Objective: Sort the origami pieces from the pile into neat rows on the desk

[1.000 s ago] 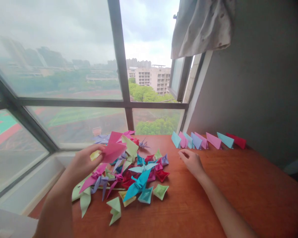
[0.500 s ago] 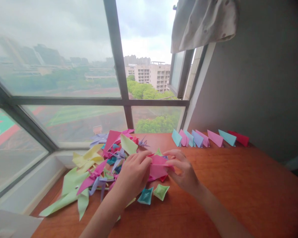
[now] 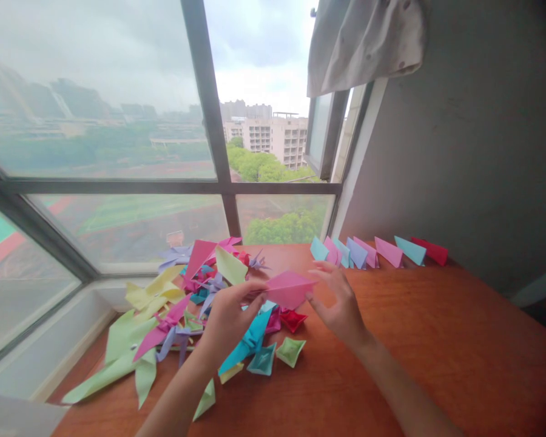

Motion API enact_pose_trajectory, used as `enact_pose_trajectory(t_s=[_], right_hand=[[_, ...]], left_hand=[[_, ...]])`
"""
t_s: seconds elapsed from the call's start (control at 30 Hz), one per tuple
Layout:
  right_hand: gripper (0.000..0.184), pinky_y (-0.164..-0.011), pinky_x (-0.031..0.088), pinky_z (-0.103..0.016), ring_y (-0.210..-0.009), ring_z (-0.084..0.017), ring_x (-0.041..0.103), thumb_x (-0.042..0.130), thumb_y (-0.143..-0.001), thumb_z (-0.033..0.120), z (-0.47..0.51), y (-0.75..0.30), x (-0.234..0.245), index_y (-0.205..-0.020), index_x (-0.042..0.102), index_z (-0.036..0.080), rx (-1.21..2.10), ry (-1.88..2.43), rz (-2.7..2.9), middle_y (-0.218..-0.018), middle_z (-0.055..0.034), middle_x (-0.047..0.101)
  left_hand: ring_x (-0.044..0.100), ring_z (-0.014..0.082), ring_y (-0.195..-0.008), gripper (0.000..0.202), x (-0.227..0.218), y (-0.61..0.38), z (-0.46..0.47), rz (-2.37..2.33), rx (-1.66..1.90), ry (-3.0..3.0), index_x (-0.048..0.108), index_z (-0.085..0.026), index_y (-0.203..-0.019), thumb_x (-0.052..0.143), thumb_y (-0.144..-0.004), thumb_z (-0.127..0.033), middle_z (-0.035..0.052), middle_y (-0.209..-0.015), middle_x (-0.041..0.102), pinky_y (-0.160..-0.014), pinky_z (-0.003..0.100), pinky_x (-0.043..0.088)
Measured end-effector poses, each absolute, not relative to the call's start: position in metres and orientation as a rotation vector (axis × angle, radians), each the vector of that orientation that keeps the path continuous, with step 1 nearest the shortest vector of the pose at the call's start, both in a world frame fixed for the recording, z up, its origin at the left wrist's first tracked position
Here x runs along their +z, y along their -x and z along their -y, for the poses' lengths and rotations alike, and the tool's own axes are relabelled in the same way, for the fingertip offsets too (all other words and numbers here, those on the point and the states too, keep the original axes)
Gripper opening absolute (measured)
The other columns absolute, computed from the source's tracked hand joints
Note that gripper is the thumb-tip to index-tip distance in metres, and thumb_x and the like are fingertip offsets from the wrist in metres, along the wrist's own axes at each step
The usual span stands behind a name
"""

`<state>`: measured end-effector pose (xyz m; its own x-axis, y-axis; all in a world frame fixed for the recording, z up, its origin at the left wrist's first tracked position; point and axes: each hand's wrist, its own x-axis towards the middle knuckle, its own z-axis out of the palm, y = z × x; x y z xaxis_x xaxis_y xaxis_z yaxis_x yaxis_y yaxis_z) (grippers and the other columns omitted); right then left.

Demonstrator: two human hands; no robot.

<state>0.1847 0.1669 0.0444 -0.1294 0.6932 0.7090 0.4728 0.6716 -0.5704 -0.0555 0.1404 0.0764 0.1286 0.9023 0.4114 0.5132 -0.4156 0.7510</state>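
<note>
A pink folded paper (image 3: 289,289), pointed at its right end, is held up above the table. My left hand (image 3: 236,312) pinches its left end between thumb and fingers. At the pointed end, my right hand (image 3: 341,306) has its fingers spread, with the thumb by the paper's lower edge. Below the hands lie a blue folded paper piece (image 3: 250,340), a red paper boat (image 3: 293,320), a teal paper boat (image 3: 262,360) and a green paper boat (image 3: 291,351).
A pile of folded papers, with a yellow pinwheel (image 3: 157,291) and a large light green pinwheel (image 3: 127,349), covers the table's left part. Several folded paper pieces (image 3: 388,252) stand in a row at the back right. Windows (image 3: 282,188) rise behind the wooden table (image 3: 437,352).
The pink paper has been raised slightly and turned, showing a pointed flat side. My right fingers have spread from their pinch. The view has shifted slightly, and the blue piece now shows.
</note>
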Motion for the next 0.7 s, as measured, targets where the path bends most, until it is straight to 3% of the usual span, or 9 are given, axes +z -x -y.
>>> enact_pose_trajectory(t_s=[0.07,0.17,0.3,0.7], right_hand=[[0.035,-0.100,0.045,-0.048,-0.118,-0.027,0.054,0.065,-0.085,0.025,-0.161,-0.181,0.046,-0.120,0.062,0.025,0.053,0.899,1.845,-0.125,-0.0098,0.060],[0.031,-0.096,0.048,-0.046,-0.109,-0.025,0.059,0.064,-0.087,0.021,-0.152,-0.170,0.045,-0.117,0.064,0.026,-0.087,0.824,1.986,-0.114,-0.0073,0.067],[0.025,-0.087,0.052,-0.038,-0.096,-0.022,0.065,0.058,-0.091,0.020,-0.142,-0.157,0.042,-0.114,0.066,0.026,-0.056,0.828,2.061,-0.104,-0.0073,0.071],[0.016,-0.076,0.052,-0.032,-0.087,-0.019,0.063,0.058,-0.091,0.018,-0.159,-0.181,0.043,-0.097,0.071,0.025,0.058,0.852,1.978,-0.092,-0.0061,0.068]], left_hand=[[0.072,0.0175,-0.073,0.014,0.075,0.050,-0.136,-1.433,1.166,-2.188,0.072,-0.020,-0.091,0.060,-0.087,-0.018,0.0030,-0.083,0.077,-0.069,0.024,0.054],[0.072,0.0178,-0.075,0.018,0.076,0.039,-0.128,-1.365,1.074,-2.408,0.072,-0.022,-0.096,0.055,-0.091,-0.018,0.0030,-0.086,0.077,-0.070,0.024,0.053],[0.073,0.0169,-0.077,0.022,0.080,0.029,-0.121,-1.235,1.034,-2.442,0.071,-0.023,-0.104,0.053,-0.093,-0.017,0.0029,-0.090,0.078,-0.071,0.023,0.054],[0.073,0.0173,-0.068,0.019,0.088,0.056,-0.137,-1.365,1.103,-2.263,0.076,-0.020,-0.092,0.057,-0.087,-0.019,0.0023,-0.079,0.078,-0.063,0.022,0.054]])
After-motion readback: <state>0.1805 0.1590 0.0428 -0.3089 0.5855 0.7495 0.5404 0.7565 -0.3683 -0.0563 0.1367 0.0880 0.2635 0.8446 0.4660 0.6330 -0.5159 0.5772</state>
